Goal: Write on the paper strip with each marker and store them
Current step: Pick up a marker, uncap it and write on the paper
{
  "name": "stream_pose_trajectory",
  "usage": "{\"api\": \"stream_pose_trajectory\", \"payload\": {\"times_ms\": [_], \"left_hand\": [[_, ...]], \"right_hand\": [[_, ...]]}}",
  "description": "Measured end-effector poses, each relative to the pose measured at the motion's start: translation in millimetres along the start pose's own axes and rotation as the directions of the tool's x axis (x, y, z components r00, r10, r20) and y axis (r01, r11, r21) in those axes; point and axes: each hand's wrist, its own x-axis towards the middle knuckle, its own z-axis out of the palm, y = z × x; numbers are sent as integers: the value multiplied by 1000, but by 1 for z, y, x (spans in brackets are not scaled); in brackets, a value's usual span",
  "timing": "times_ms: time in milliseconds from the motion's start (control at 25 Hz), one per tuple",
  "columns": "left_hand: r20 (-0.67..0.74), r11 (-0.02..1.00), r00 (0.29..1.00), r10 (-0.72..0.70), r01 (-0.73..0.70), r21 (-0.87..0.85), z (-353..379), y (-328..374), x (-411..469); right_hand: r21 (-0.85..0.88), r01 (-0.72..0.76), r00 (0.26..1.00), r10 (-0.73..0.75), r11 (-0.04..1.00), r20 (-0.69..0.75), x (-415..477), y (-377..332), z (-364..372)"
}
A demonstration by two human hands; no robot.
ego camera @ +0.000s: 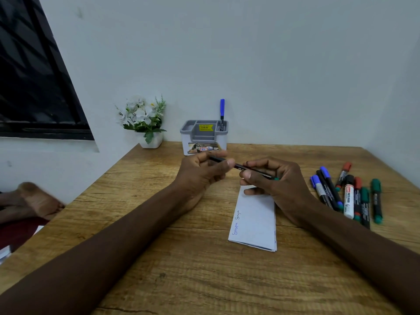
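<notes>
While both arms reach out over the wooden desk (159,258), the left hand (200,173) and right hand (275,180) share one thin black marker (243,167) w/ a green end, held in the air just above the far end of the paper strip (254,221). Left hand is curled shut on the marker's left end, thumb on top; can't tell if a cap is there, it's hidden inside the fist. Right hand pinches the other part of the marker, fingers closed round it, the green tip poking out past the knuckles. Paper strip is white, folded, lying flat on the desk betw. the two arms, w/ some blue writing along its left edge. Its top end sits under the right hand. Off to the right lies a bunch of markers (347,194) close together on the desk, some touching: blue caps, red caps, green caps, a black cap, plus one fat white one. At the back, near the wall, stands a grey organizer (204,137) w/ a yellow sticker inside. One blue-capped marker (222,114) stands upright in its right rear slot. Left of the organizer sits a small white pot of white flowers (145,123). A dark window (34,76) fills the top left corner.
</notes>
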Motion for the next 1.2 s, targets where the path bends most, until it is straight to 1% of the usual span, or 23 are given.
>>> {"api": "stream_pose_trajectory", "payload": {"times_ms": [40,80,160,200,280,360,440,480,560,640,760,880,960,1040,1160,1200], "left_hand": [[-13,997,1000,0,-1,-73,2,1,2],[-36,994,999,23,-27,-102,2,5,4],[-128,988,983,132,-141,-61,-2,21,16],[-186,978,962,201,-208,-20,-8,33,25],[-285,934,889,358,-345,95,-26,59,48],[-345,864,794,500,-432,259,-44,77,71],[-355,790,717,600,-462,402,-54,83,92],[-343,752,689,638,-462,471,-58,83,101],[-305,684,665,681,-431,588,-64,78,117],[-290,654,678,676,-370,659,-69,72,129],[-320,665,725,609,-248,705,-73,64,140],[-297,594,770,565,-130,794,-74,61,147],[-272,580,803,530,-110,807,-73,61,152],[-254,560,819,514,-96,823,-72,61,157],[-255,554,827,502,-81,829,-73,60,157],[-257,553,815,519,-92,828,-73,60,154]], "right_hand": [[-1,-14,1000,14,1000,18,0,0,-1],[-5,-35,999,35,999,34,1,1,-1],[-28,-80,996,82,996,42,3,4,-1],[-43,-97,995,98,994,34,4,5,-2],[-66,-111,994,112,992,17,5,8,-1],[-91,-111,993,114,990,23,5,9,-2],[-152,-102,992,112,983,61,5,10,-3],[-176,-93,991,108,980,78,6,11,-3],[-186,-86,991,103,979,87,7,12,-3],[-188,-79,991,98,979,89,8,13,-4],[-203,-65,992,86,977,96,8,14,-5],[-214,-54,992,77,975,101,9,15,-5],[-216,-42,993,65,975,100,9,16,-5],[-220,-32,994,55,975,98,9,17,-6],[-223,-26,994,49,974,98,9,18,-6],[-228,-23,994,47,973,99,9,18,-6]]}}
